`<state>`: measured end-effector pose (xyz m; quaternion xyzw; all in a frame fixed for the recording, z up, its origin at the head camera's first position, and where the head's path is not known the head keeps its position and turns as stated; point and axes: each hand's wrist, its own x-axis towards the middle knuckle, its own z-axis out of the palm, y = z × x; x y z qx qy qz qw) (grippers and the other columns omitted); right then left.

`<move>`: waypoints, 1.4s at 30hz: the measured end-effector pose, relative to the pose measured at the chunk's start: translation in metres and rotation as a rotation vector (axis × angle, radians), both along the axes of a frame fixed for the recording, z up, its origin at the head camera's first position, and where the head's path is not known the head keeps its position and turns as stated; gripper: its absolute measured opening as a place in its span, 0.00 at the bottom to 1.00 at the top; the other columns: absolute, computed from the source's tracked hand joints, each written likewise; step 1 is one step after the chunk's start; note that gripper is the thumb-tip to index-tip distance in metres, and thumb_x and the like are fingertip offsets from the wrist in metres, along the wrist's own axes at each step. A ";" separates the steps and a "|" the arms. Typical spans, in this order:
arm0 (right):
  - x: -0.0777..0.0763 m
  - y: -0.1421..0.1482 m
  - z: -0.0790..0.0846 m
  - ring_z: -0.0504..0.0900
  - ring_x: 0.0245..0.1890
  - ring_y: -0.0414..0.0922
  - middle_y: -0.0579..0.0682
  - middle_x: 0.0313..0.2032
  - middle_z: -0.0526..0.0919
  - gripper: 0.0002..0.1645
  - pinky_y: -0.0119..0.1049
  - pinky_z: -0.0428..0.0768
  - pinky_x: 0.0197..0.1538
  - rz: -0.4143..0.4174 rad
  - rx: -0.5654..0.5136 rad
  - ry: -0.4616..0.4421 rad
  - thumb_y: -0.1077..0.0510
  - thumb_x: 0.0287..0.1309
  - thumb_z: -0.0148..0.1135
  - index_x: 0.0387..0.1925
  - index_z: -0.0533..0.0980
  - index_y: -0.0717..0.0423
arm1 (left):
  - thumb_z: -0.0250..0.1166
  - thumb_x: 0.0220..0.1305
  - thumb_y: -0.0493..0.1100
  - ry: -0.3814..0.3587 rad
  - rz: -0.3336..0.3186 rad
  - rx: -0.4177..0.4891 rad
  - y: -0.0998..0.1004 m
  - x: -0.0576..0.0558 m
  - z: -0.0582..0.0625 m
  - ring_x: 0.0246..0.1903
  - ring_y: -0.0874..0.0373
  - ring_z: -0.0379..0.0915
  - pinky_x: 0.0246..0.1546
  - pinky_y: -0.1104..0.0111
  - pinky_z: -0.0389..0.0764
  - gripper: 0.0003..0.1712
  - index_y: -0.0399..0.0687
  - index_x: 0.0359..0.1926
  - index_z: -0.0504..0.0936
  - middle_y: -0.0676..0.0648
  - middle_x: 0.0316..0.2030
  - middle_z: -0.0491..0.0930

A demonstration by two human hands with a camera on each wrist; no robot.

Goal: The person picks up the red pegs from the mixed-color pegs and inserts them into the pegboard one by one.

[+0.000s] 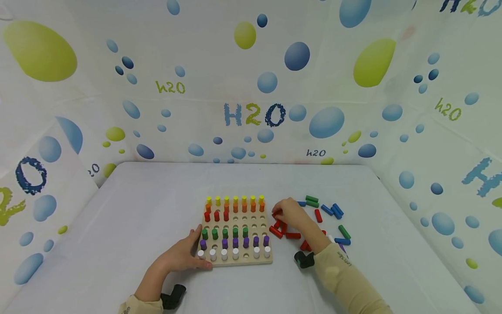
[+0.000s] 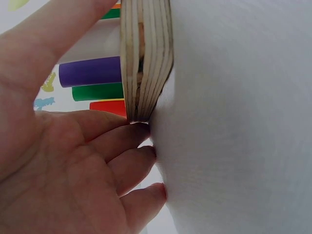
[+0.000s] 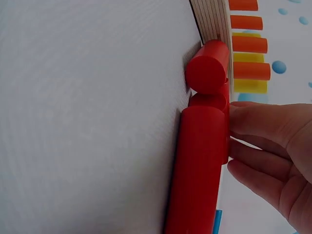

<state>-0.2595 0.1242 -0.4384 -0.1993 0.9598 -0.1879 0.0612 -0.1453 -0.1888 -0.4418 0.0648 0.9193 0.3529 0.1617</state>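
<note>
A wooden pegboard (image 1: 258, 260) lies on the table, holding rows of yellow, orange, red, green, purple and white pegs. Three red pegs (image 1: 217, 216) stand at the left of their row, with bare holes to their right. My left hand (image 1: 176, 255) grips the board's near left corner, thumb along the front edge and fingers against the left side. Right of the board, my right hand (image 1: 291, 213) reaches into the loose red pegs. Its thumb and fingertips pinch a red peg (image 3: 226, 141), partly hidden behind other red pegs (image 3: 197, 165) in the right wrist view.
Further right lie loose blue pegs (image 1: 336, 211), green pegs (image 1: 312, 201) and a purple peg (image 1: 343, 249), partly behind the right sleeve. White cloth (image 1: 129, 218) covers the table, and a printed curtain (image 1: 219, 56) hangs around it. Black wrist devices (image 1: 173, 297) sit beneath both wrists.
</note>
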 end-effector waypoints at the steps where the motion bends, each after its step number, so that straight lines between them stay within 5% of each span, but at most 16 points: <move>1: 0.000 0.000 0.000 0.74 0.36 0.44 0.48 0.35 0.82 0.11 0.37 0.77 0.46 0.000 0.008 -0.002 0.62 0.53 0.64 0.40 0.82 0.55 | 0.77 0.34 0.57 -0.001 0.000 0.000 0.000 0.000 0.000 0.64 0.32 0.41 0.57 0.39 0.51 0.69 0.34 0.69 0.44 0.26 0.65 0.45; 18: 0.000 -0.004 0.001 0.74 0.34 0.43 0.47 0.33 0.82 0.10 0.36 0.77 0.44 -0.009 0.064 0.030 0.61 0.51 0.66 0.38 0.82 0.54 | 0.77 0.34 0.56 -0.016 0.009 0.004 0.002 0.000 0.004 0.65 0.32 0.40 0.58 0.39 0.50 0.69 0.35 0.69 0.44 0.27 0.66 0.44; 42: 0.000 0.007 -0.011 0.80 0.39 0.45 0.47 0.35 0.83 0.10 0.39 0.78 0.45 -0.240 -0.493 -0.049 0.59 0.51 0.67 0.37 0.81 0.53 | 0.77 0.34 0.56 -0.010 0.012 0.009 0.003 0.003 0.005 0.65 0.32 0.40 0.58 0.39 0.50 0.69 0.34 0.69 0.44 0.27 0.65 0.45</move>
